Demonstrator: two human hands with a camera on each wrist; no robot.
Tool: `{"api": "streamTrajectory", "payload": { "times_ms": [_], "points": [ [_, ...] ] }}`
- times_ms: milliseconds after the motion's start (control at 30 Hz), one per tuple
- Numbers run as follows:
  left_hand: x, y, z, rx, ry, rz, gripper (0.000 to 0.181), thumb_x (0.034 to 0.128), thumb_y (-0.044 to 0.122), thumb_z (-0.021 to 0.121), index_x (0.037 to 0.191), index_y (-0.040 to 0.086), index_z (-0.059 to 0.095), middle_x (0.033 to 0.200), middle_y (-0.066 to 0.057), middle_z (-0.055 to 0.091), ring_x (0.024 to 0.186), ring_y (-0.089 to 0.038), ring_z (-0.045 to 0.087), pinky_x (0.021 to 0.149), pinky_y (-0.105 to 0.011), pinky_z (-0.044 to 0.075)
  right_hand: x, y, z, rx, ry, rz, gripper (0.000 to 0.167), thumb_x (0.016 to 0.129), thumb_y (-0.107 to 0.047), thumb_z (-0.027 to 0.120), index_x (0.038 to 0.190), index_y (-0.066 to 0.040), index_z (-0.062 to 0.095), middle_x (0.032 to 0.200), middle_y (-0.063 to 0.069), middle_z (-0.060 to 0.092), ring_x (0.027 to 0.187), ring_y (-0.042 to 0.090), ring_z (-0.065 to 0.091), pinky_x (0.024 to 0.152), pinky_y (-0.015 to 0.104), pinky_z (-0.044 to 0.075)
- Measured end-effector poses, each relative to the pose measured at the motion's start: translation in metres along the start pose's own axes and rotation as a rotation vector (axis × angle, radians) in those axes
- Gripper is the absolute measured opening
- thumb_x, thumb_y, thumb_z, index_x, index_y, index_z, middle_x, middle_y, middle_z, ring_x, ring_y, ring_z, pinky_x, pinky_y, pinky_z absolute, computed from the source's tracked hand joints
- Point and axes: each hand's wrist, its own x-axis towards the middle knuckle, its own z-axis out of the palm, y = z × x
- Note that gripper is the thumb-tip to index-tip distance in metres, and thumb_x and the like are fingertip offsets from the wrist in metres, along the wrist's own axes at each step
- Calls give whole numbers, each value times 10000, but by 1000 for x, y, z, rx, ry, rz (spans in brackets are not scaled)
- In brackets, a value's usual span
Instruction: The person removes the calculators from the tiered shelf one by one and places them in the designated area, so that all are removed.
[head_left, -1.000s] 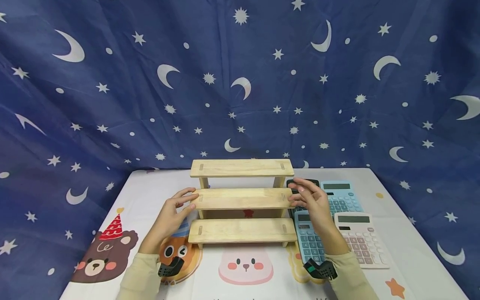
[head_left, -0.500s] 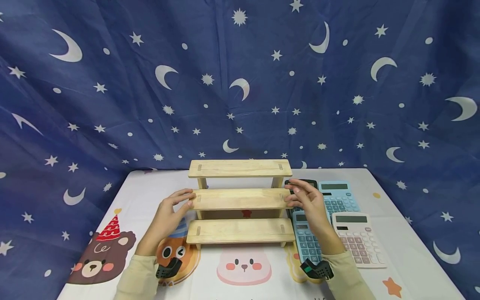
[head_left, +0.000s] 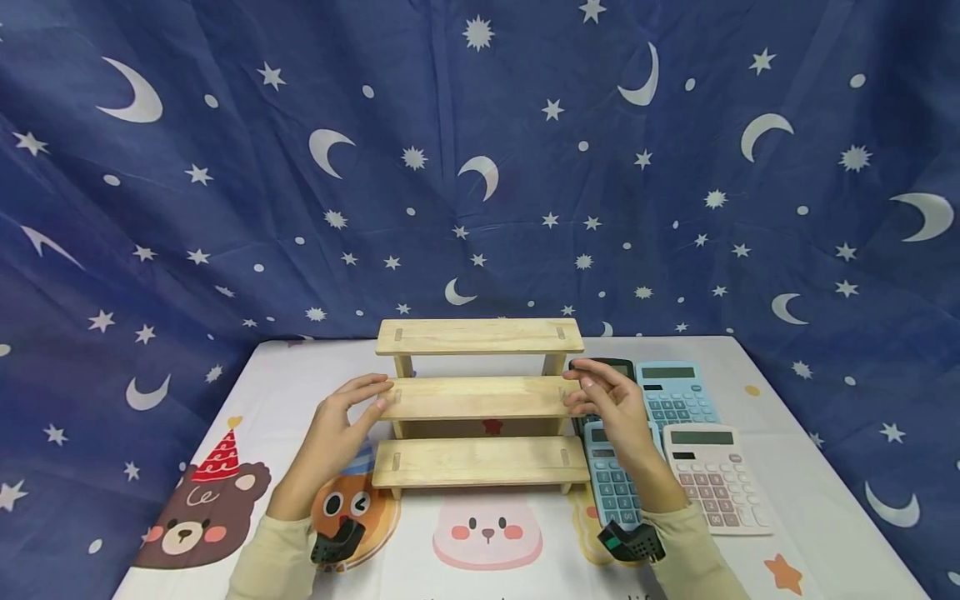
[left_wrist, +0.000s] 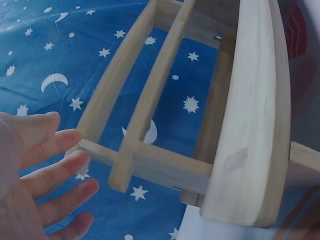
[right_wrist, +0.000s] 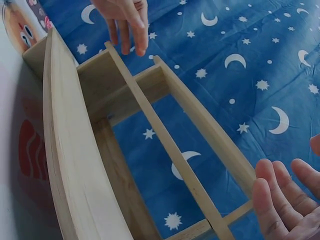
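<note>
A three-tier wooden step shelf (head_left: 480, 397) of pale wood stands upright on the table between both hands. At the left end of its middle board is my left hand (head_left: 333, 427), fingers loosely extended. The left wrist view shows that hand (left_wrist: 45, 175) with spread fingers by the shelf's end, holding nothing; whether a fingertip touches is unclear. My right hand (head_left: 621, 410) is at the board's right end, its fingertips in front of the wood in the head view. In the right wrist view, its relaxed fingers (right_wrist: 270, 187) are beside the shelf's end and grip nothing.
Several calculators lie right of the shelf: a black one (head_left: 622, 365) partly hidden, a blue one (head_left: 678, 392) behind, another blue one (head_left: 615, 483) partly under the right arm, and a white one (head_left: 720, 479). A starry blue curtain (head_left: 480, 233) hangs behind the table (head_left: 315, 358).
The head view has shifted slightly. My right fingers have moved a little left over the middle board's end. The left hand and the shelf stay nearly still.
</note>
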Motion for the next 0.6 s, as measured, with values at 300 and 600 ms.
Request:
{"api": "streamTrajectory", "payload": {
  "times_ms": [300,600],
  "points": [
    [-4,17,2,65,11,71,311,997,125,636,1284,20,690,1381,-150,631,1343,-377,552,1079,-568,430,-1,-3,6,-65,-20,-84,338,1039,-35,510,1320,149,542,1083,-74,731,796,73,722,679,251,599],
    [-8,29,9,148,16,120,297,975,123,667,1255,34,711,1374,-169,635,1276,-370,605,962,-550,522,-3,-4,14,-163,-36,-125,302,1013,5,538,1290,113,594,1098,267,676,789,99,703,672,268,591]
  ]
}}
